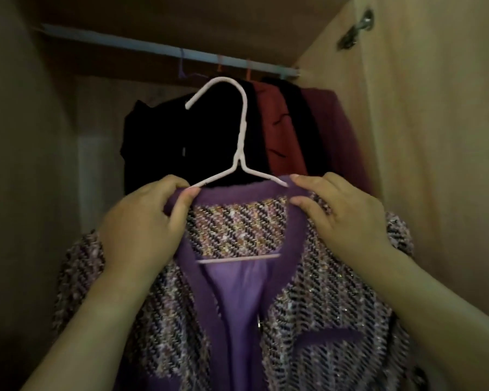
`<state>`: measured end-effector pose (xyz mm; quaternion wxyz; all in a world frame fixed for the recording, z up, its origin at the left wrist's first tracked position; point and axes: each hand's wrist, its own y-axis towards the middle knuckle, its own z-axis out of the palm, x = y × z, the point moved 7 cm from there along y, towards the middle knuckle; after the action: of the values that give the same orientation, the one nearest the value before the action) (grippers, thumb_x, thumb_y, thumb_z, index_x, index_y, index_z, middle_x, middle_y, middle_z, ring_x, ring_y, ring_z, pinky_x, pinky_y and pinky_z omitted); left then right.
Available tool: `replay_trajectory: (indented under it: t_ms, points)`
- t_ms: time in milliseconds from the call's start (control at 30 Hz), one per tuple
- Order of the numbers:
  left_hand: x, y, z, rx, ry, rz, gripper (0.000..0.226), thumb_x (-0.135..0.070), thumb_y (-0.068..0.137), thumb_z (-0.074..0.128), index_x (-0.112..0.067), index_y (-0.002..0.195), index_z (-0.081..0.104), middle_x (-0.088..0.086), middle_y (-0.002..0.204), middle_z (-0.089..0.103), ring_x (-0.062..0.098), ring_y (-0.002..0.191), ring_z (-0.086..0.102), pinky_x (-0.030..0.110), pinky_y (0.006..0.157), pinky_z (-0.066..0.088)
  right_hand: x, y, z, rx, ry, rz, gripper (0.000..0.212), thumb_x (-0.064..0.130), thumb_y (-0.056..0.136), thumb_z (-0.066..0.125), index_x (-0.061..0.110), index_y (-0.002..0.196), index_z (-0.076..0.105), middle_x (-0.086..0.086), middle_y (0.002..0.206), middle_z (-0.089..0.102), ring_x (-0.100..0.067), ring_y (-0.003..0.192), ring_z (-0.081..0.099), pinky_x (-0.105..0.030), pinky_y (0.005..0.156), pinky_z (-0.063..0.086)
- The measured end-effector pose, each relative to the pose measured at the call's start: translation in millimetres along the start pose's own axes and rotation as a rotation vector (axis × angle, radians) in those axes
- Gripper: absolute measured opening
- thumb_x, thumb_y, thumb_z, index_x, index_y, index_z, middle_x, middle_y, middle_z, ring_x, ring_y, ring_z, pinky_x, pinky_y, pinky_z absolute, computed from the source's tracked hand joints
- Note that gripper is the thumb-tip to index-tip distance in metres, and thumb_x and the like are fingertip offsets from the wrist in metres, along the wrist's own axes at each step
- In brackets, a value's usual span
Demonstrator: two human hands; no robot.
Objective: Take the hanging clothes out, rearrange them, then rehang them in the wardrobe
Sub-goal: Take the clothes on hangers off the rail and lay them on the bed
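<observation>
Bare rail (110, 38) is seen left of the hung clothes (274, 122). The tweed jacket (336, 320) is gripped at its collar by left hand (141, 230) and right hand (342, 218).

I face into a dim wooden wardrobe (96, 114). The pale beige side panel (17, 165) on my left lies in shadow, while the light wood panel (435, 136) on my right catches a warmer glow. A dull metal hinge (357, 29) sits high on that right panel. Overhead is a darker brown top board (181, 18), with a pale blue hanging rail (153, 48) slanting across beneath it.
</observation>
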<state>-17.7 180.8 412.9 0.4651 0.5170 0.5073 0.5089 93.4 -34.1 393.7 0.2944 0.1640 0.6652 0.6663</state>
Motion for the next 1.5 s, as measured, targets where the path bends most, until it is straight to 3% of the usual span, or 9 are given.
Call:
replay_trajectory:
  t_ms: [133, 467, 600, 733, 967, 1067, 1167, 1300, 1500]
  points:
    - [-66.4, -27.1, -32.4, 0.084, -0.102, -0.007, 0.024, -0.041, 0.088, 0.052, -0.023, 0.092, 0.067, 0.004, 0.076, 0.068, 0.033, 0.073, 0.064, 0.019, 0.047, 0.018, -0.5, -32.4, -91.3, 0.089, -0.061, 0.074, 0.034, 0.044, 0.091, 0.049, 0.026, 0.116, 0.064, 0.001, 0.083, 0.063, -0.019, 0.073, 0.064, -0.034, 0.05, 0.051]
    - [-246.7, -105.0, -105.8, 0.276, -0.343, -0.035, 0.024, -0.043, 0.089, 0.051, -0.026, 0.093, 0.068, -0.001, 0.084, 0.07, 0.028, 0.078, 0.065, 0.029, 0.055, 0.039, -12.4, -120.2, -321.7, 0.252, -0.183, 0.259, 0.035, 0.041, 0.09, 0.051, 0.02, 0.114, 0.066, 0.0, 0.084, 0.065, -0.014, 0.069, 0.059, -0.027, 0.055, 0.048]
    - [-333.0, -149.5, -117.3, 0.408, -0.448, -0.04, 0.025, -0.045, 0.089, 0.051, -0.027, 0.092, 0.068, -0.002, 0.081, 0.069, 0.028, 0.075, 0.065, 0.031, 0.055, 0.043, -25.6, -170.1, -418.2, 0.351, -0.261, 0.36, 0.034, 0.04, 0.089, 0.051, 0.02, 0.112, 0.066, -0.002, 0.085, 0.065, -0.02, 0.066, 0.061, -0.031, 0.053, 0.05]
    - [-432.6, -198.1, -128.4, 0.554, -0.607, -0.049, 0.025, -0.045, 0.087, 0.052, -0.027, 0.091, 0.068, 0.0, 0.084, 0.07, 0.03, 0.077, 0.065, 0.029, 0.056, 0.039, -33.9, -216.1, -532.6, 0.406, -0.381, 0.477, 0.03, 0.035, 0.088, 0.054, 0.021, 0.111, 0.067, 0.001, 0.082, 0.062, -0.01, 0.066, 0.054, -0.018, 0.055, 0.039]
    - [-593.8, -313.4, -158.4, 0.945, -1.114, -0.1, 0.026, -0.051, 0.083, 0.053, -0.03, 0.088, 0.067, -0.007, 0.085, 0.069, 0.021, 0.08, 0.063, 0.033, 0.068, 0.048, 4.8, -300.5, -722.3, 0.486, -0.752, 0.727, 0.029, 0.033, 0.088, 0.052, 0.019, 0.108, 0.069, -0.002, 0.079, 0.06, -0.022, 0.07, 0.055, -0.036, 0.062, 0.041]
    - [-656.8, -364.4, -186.1, 1.142, -1.289, -0.053, 0.016, -0.048, 0.084, 0.063, -0.033, 0.087, 0.067, -0.012, 0.081, 0.063, 0.017, 0.079, 0.061, 0.025, 0.065, 0.037, 44.5, -335.5, -794.0, 0.518, -0.927, 0.871, 0.029, 0.034, 0.09, 0.051, 0.021, 0.108, 0.069, -0.003, 0.081, 0.061, -0.025, 0.072, 0.057, -0.039, 0.061, 0.043]
    - [-710.5, -394.6, -215.1, 1.285, -1.468, 0.053, 0.019, -0.049, 0.084, 0.059, -0.032, 0.088, 0.065, -0.014, 0.084, 0.061, 0.016, 0.082, 0.059, 0.027, 0.069, 0.042, 89.7, -348.3, -847.1, 0.485, -1.077, 0.993, 0.028, 0.035, 0.09, 0.052, 0.021, 0.108, 0.069, -0.002, 0.079, 0.06, -0.024, 0.071, 0.056, -0.039, 0.061, 0.045]
    - [-766.7, -400.0, -261.7, 1.287, -1.636, 0.229, 0.021, -0.045, 0.085, 0.06, -0.026, 0.092, 0.066, -0.006, 0.091, 0.067, 0.019, 0.086, 0.06, 0.03, 0.072, 0.045, 144.6, -343.7, -899.7, 0.348, -1.237, 1.076, 0.027, 0.035, 0.09, 0.054, 0.021, 0.108, 0.069, 0.0, 0.081, 0.06, -0.018, 0.075, 0.057, -0.04, 0.068, 0.047]
    - [-830.2, -391.3, -336.4, 1.233, -1.774, 0.358, 0.022, -0.045, 0.085, 0.062, -0.023, 0.087, 0.066, -0.004, 0.085, 0.068, 0.018, 0.081, 0.059, 0.025, 0.064, 0.036, 200.3, -319.4, -967.6, 0.254, -1.437, 1.038, 0.028, 0.033, 0.089, 0.058, 0.016, 0.107, 0.07, -0.004, 0.083, 0.064, -0.017, 0.075, 0.058, -0.035, 0.071, 0.047]
